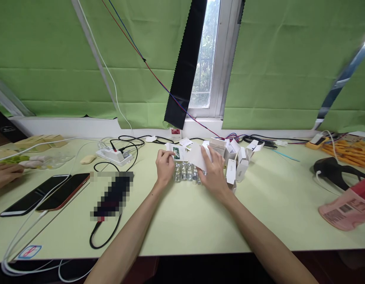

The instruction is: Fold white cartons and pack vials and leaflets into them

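Note:
My left hand (165, 165) is closed, with thumb and finger pinching the left end of a small white carton (176, 153) that has a green picture on it. My right hand (214, 170) is curled over a plain white carton (196, 156), fingers on its right side. The two white pieces meet or overlap between the hands; I cannot tell whether they are joined. Just below them stand several small clear glass vials (184, 172) in rows, partly hidden by my right hand. Several open white boxes (242, 163) crowd together beyond that hand.
A power strip (114, 156), cables and phones (64, 192) lie to the left. Another person's hand (6, 173) is at the far left edge. On the right are a pink pouch (346, 207), a black strapped object (330, 169) and orange sticks (345, 154).

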Demonstrator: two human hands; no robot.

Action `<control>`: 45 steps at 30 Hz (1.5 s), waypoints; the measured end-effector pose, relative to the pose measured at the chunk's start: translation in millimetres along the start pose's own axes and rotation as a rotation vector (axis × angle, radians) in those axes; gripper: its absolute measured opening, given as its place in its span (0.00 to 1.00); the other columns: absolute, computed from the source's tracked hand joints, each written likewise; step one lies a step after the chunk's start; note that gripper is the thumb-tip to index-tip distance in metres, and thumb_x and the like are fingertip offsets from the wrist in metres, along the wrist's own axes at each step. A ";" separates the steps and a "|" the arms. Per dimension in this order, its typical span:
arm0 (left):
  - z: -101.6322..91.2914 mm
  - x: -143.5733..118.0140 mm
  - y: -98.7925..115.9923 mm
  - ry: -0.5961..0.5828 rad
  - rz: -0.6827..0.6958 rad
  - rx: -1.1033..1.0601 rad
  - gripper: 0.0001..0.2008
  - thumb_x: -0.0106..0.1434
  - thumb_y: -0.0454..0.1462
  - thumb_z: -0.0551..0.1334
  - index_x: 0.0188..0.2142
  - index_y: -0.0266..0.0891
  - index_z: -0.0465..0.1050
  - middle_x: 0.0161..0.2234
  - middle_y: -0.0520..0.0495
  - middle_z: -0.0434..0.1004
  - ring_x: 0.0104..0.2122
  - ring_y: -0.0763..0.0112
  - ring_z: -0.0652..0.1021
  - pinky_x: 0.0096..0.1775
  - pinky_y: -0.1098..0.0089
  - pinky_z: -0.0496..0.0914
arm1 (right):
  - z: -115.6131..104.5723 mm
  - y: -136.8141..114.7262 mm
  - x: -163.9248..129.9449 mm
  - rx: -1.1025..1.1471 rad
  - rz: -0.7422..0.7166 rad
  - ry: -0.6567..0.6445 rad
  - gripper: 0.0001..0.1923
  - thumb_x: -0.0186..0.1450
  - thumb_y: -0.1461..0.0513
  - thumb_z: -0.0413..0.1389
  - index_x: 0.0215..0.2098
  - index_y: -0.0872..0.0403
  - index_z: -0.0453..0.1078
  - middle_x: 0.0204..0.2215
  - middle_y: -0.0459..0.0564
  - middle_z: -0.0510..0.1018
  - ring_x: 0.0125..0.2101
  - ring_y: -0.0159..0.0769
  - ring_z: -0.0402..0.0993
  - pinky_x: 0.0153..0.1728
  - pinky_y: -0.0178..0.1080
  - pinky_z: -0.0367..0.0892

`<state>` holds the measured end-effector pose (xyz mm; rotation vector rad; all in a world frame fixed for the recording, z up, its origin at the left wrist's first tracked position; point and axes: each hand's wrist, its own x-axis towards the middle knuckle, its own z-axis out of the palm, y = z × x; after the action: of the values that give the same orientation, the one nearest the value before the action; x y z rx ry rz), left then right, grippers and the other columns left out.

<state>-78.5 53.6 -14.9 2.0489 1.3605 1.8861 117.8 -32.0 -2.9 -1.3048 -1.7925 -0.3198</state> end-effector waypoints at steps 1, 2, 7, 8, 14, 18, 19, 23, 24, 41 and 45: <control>0.3 -0.4 0.2 0.004 0.016 0.003 0.14 0.62 0.26 0.54 0.33 0.38 0.77 0.33 0.47 0.68 0.31 0.70 0.71 0.30 0.71 0.64 | 0.0 0.3 0.2 -0.010 -0.004 -0.009 0.39 0.66 0.63 0.55 0.72 0.49 0.48 0.67 0.63 0.56 0.63 0.58 0.55 0.61 0.61 0.52; 0.5 -0.7 0.3 0.011 0.034 0.007 0.14 0.62 0.26 0.54 0.33 0.38 0.77 0.33 0.47 0.68 0.31 0.70 0.71 0.30 0.71 0.64 | -0.1 0.3 0.3 -0.021 -0.009 -0.018 0.39 0.65 0.63 0.56 0.72 0.50 0.48 0.67 0.63 0.56 0.64 0.58 0.54 0.62 0.61 0.52; 0.7 -1.1 0.7 0.077 0.105 0.011 0.14 0.62 0.25 0.55 0.32 0.38 0.77 0.32 0.47 0.68 0.32 0.70 0.71 0.32 0.70 0.64 | -1.0 -0.2 0.2 -0.081 -0.036 -0.040 0.38 0.65 0.64 0.56 0.72 0.54 0.49 0.67 0.65 0.56 0.66 0.56 0.53 0.63 0.59 0.50; 0.7 -0.9 0.6 0.092 0.114 0.010 0.14 0.62 0.25 0.55 0.32 0.38 0.77 0.32 0.47 0.68 0.32 0.70 0.71 0.32 0.70 0.64 | -1.2 -0.1 0.2 -0.086 -0.041 -0.037 0.38 0.65 0.64 0.55 0.72 0.54 0.49 0.67 0.65 0.56 0.66 0.55 0.52 0.63 0.58 0.50; 0.2 1.0 0.5 0.173 0.113 0.011 0.14 0.61 0.24 0.54 0.32 0.38 0.77 0.32 0.47 0.65 0.32 0.70 0.71 0.32 0.70 0.64 | -2.6 2.6 2.1 -0.117 -0.051 -0.030 0.38 0.64 0.64 0.56 0.71 0.53 0.51 0.68 0.64 0.55 0.65 0.55 0.54 0.64 0.57 0.49; -0.8 2.2 2.4 0.210 0.112 0.001 0.14 0.61 0.24 0.55 0.31 0.37 0.77 0.31 0.47 0.65 0.32 0.70 0.71 0.32 0.70 0.64 | -5.4 3.0 3.9 -0.136 -0.068 -0.050 0.38 0.64 0.65 0.56 0.71 0.53 0.54 0.68 0.64 0.55 0.64 0.56 0.55 0.64 0.58 0.48; -1.0 2.4 3.0 0.212 0.112 -0.007 0.14 0.61 0.24 0.55 0.31 0.37 0.77 0.31 0.47 0.65 0.31 0.70 0.71 0.32 0.70 0.65 | -6.3 2.8 4.2 -0.139 -0.072 -0.060 0.37 0.64 0.65 0.56 0.70 0.52 0.54 0.68 0.63 0.55 0.64 0.56 0.55 0.64 0.58 0.48; -1.5 2.8 5.3 0.199 0.063 -0.060 0.13 0.61 0.25 0.56 0.30 0.38 0.78 0.32 0.48 0.65 0.30 0.71 0.70 0.33 0.70 0.65 | -8.6 2.4 4.9 -0.148 -0.066 -0.088 0.36 0.64 0.65 0.56 0.70 0.50 0.55 0.68 0.63 0.56 0.64 0.57 0.55 0.63 0.59 0.48; -1.5 2.8 5.9 0.198 0.042 -0.076 0.13 0.61 0.25 0.56 0.30 0.38 0.78 0.32 0.48 0.65 0.30 0.72 0.70 0.32 0.71 0.66 | -8.9 2.4 5.0 -0.152 -0.065 -0.096 0.36 0.64 0.65 0.56 0.70 0.49 0.56 0.68 0.62 0.56 0.64 0.57 0.55 0.63 0.59 0.48; -3.4 6.4 13.5 0.266 -0.149 -0.358 0.09 0.63 0.31 0.57 0.30 0.37 0.76 0.36 0.46 0.66 0.35 0.72 0.75 0.32 0.71 0.79 | -8.0 4.5 5.4 -0.181 -0.087 -0.194 0.33 0.64 0.64 0.59 0.67 0.51 0.61 0.68 0.65 0.57 0.65 0.54 0.55 0.64 0.58 0.48; -1.2 12.0 10.3 0.320 -0.354 -0.575 0.06 0.59 0.30 0.59 0.27 0.37 0.74 0.34 0.48 0.69 0.32 0.73 0.75 0.32 0.71 0.79 | -7.2 6.3 5.8 -0.167 -0.083 -0.183 0.30 0.65 0.63 0.58 0.66 0.53 0.63 0.67 0.64 0.60 0.64 0.54 0.57 0.62 0.54 0.54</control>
<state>-75.3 53.9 0.6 1.1986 0.9712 2.1581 126.4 -30.2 4.0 -1.4162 -2.0127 -0.4154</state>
